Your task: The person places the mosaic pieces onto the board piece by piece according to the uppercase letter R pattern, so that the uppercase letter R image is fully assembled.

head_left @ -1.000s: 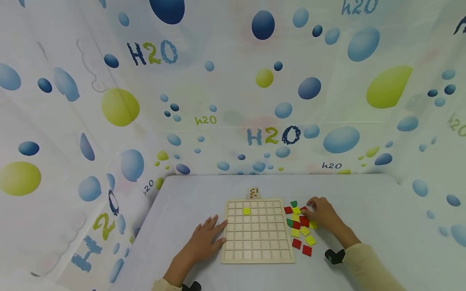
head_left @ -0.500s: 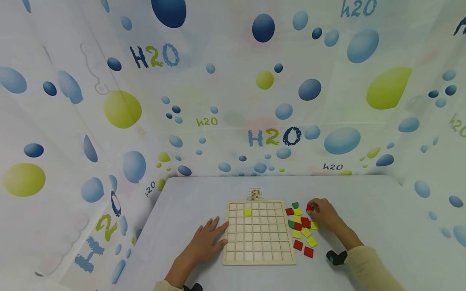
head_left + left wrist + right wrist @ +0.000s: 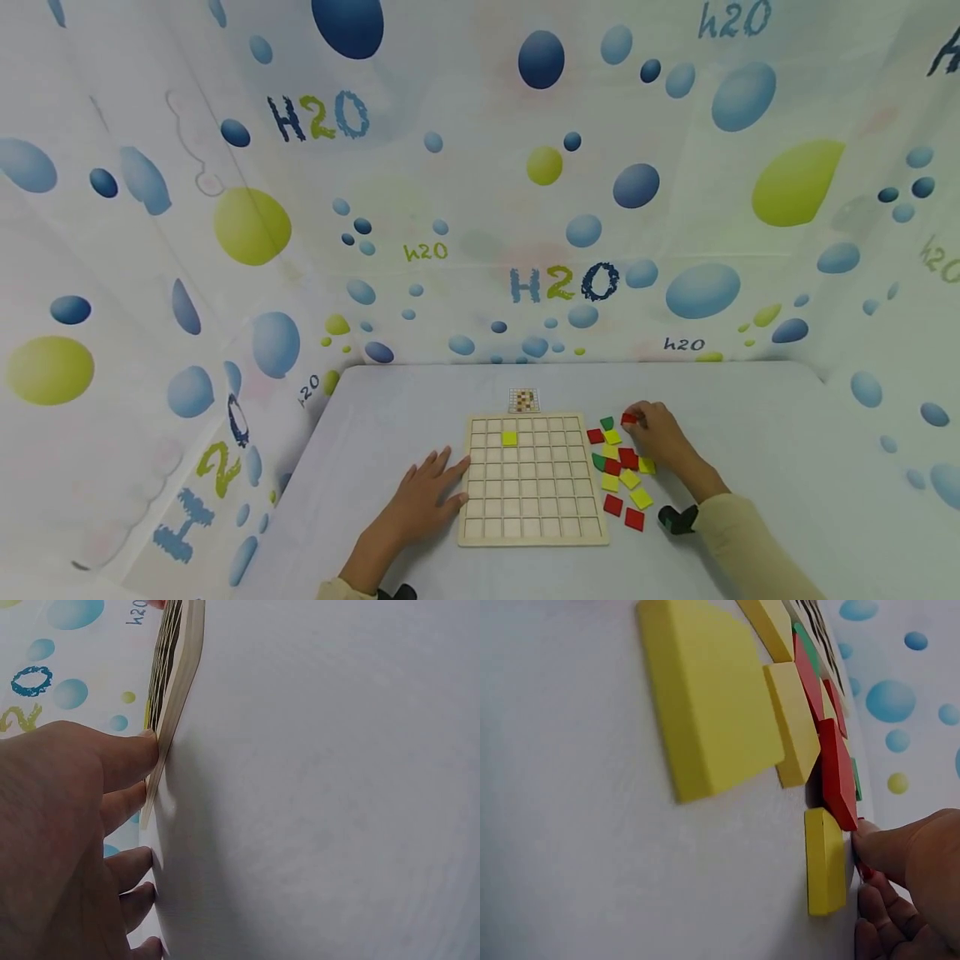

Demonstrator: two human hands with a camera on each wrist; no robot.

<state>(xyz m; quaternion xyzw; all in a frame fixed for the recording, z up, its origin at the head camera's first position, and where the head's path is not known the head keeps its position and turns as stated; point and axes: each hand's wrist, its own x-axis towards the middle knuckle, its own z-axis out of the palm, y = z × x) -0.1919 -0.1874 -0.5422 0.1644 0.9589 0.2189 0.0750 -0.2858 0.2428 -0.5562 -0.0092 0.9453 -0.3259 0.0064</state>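
A wooden grid board lies on the table with one yellow square tile in an upper cell. My left hand rests at the board's left side, fingers spread, thumb and fingertips touching its edge, as the left wrist view also has it. Between thumb and fingers my right hand pinches a red tile, beyond the top of the loose tiles. In the right wrist view that red tile is mostly hidden behind the thumb. Loose red, yellow and green tiles lie right of the board.
Behind the board's top edge lies a small printed pattern card. A white cloth covers the table. A curtain printed with blue and green drops hangs behind and at the sides.
My right hand has picked the red tile out of the loose tiles, first drawing it right, then moving it slightly up and left. The left hand has stayed at the board's edge.
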